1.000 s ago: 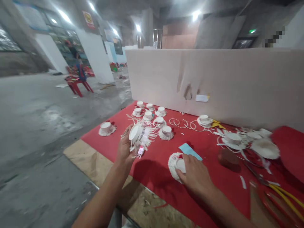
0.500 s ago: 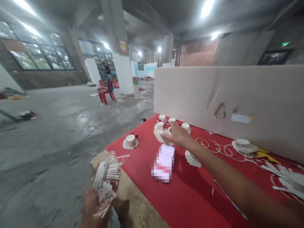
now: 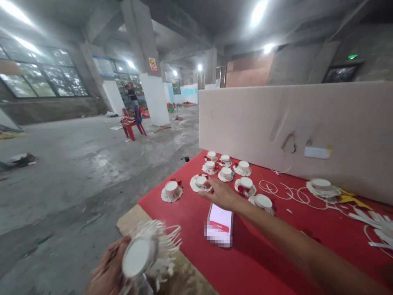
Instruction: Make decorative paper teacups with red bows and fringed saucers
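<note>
My right hand (image 3: 220, 196) reaches over the red tabletop (image 3: 260, 254), its fingers closed at the right edge of a small white hat-shaped piece (image 3: 201, 182) with a ruffled brim and red trim. The brim is partly hidden by the fingers. At the lower left, my left hand (image 3: 109, 266) grips a white cup-shaped piece (image 3: 137, 258), its round flat end towards me and a fringe of thin white strips spreading to the right. This piece is blurred. Beyond my right hand stand several similar small hats (image 3: 226, 173), and one hat (image 3: 171, 190) sits apart on the left.
A lit phone (image 3: 220, 221) lies below my right hand. Loose white cord (image 3: 294, 194), white strips (image 3: 371, 221) and a yellow piece (image 3: 354, 200) lie on the right. A pale upright board (image 3: 245, 119) borders the table's far side. Past the left edge is concrete floor.
My right hand has moved left and nearer, and the small hat at its fingers has shifted with it. My left hand has turned the fringed piece so its round end faces me. The view has shifted slightly.
</note>
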Demonstrator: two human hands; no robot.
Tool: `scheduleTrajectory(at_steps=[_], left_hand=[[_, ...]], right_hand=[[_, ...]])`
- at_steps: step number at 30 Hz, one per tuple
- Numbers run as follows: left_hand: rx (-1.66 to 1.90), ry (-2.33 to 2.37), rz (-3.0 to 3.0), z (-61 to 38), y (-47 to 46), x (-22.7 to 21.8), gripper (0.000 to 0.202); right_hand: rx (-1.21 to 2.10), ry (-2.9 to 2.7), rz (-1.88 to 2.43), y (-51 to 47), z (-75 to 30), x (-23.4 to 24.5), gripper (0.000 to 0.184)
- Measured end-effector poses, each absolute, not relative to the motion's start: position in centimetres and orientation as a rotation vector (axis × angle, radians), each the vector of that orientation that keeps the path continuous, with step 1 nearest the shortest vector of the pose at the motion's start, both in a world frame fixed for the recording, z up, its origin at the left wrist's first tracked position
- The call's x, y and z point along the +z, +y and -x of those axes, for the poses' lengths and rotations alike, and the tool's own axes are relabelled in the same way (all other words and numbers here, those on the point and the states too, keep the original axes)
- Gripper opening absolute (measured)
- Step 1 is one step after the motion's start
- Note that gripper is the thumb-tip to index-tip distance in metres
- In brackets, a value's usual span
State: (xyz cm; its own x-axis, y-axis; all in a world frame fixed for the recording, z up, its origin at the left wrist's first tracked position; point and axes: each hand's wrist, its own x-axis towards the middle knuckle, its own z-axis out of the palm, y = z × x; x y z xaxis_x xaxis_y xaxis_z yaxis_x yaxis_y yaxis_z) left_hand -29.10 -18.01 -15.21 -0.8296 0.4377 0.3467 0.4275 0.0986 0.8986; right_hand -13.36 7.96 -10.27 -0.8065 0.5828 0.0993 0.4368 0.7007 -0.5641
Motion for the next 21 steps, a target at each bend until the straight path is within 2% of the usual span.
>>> scheduleTrajectory(at_steps=[3,5,9,14,17,21], left_hand=[[1.835,2.202,-0.942,24.9,-14.8,-13.3,0.027],[1.772,1.911,-0.921,21.7,-12.2,-12.3,0.032],[1.585,1.492,-1.138,15.6,-7.6,-11.3,0.034],[1.221,1.152,-1.137,10.0,-3.9,-10.9,0.036],[1.02,1.034,-1.123,6.7,-1.9,-10.7,0.028],[1.046,0.979,-1.13,2.3,-0.3,-11.3,0.029]], right_hand=[[1.743,-2.283,0.539,4.6,7.7,-9.6,0.051],[1.968,-2.08,0.52,2.8,4.0,-9.6,0.051],[1.819,-1.895,0.718,1.4,-2.5,-10.1,0.036],[1.167,-2.112,0.958,1.2,-9.6,-10.3,0.023],[1.137,-2.017,0.968,1.0,-13.3,-10.8,0.022],[1.07,-1.736,1.044,0.6,-17.0,-12.3,0.022]])
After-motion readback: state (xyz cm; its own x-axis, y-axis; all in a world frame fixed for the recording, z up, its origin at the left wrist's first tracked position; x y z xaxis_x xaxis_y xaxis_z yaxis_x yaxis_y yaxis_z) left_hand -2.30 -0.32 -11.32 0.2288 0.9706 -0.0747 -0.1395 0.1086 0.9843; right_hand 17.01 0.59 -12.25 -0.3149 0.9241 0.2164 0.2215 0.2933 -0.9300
